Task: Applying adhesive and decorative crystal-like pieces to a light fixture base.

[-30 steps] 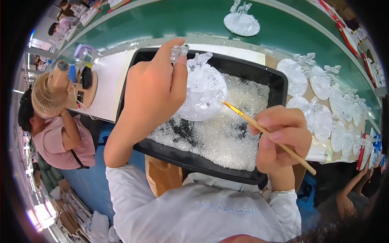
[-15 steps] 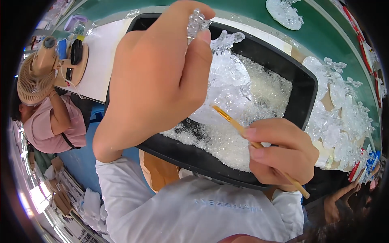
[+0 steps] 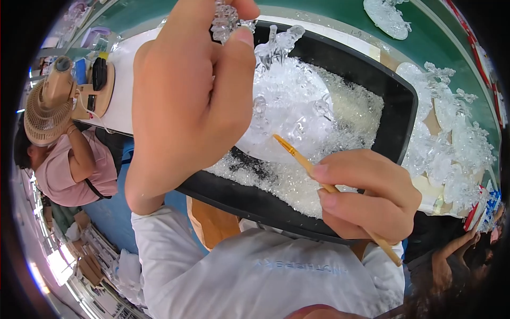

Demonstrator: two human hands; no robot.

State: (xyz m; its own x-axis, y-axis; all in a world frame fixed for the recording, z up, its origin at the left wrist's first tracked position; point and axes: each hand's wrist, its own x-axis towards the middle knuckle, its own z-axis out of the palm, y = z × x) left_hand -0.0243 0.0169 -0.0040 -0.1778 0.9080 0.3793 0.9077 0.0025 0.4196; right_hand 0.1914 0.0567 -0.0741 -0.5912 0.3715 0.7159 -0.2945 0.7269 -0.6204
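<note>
My left hand (image 3: 186,101) is closed, pinching a clear, glass-like figure (image 3: 226,22) between thumb and finger. Below it a round whitish disc (image 3: 297,114) with clear figures standing on it is held over a black tray (image 3: 390,119); my hand hides where the pinched figure meets the disc. In my right hand (image 3: 369,196) is a slim paintbrush (image 3: 303,159) with a wooden handle, gripped between thumb and fingers. Its bristles point at the disc's lower part; whether they touch is not plain. Loose clear granules (image 3: 287,189) lie in the tray.
Several similar clear pieces on discs (image 3: 451,138) crowd the table at the right, and another disc (image 3: 387,18) lies on the green surface beyond the tray. At the left stand a fan (image 3: 50,109) and a person in pink (image 3: 77,167). Another person's arm (image 3: 451,255) shows at lower right.
My left hand has shifted left and slightly up, and the disc's figures have moved left with it. The brush tip has moved slightly left and up.
</note>
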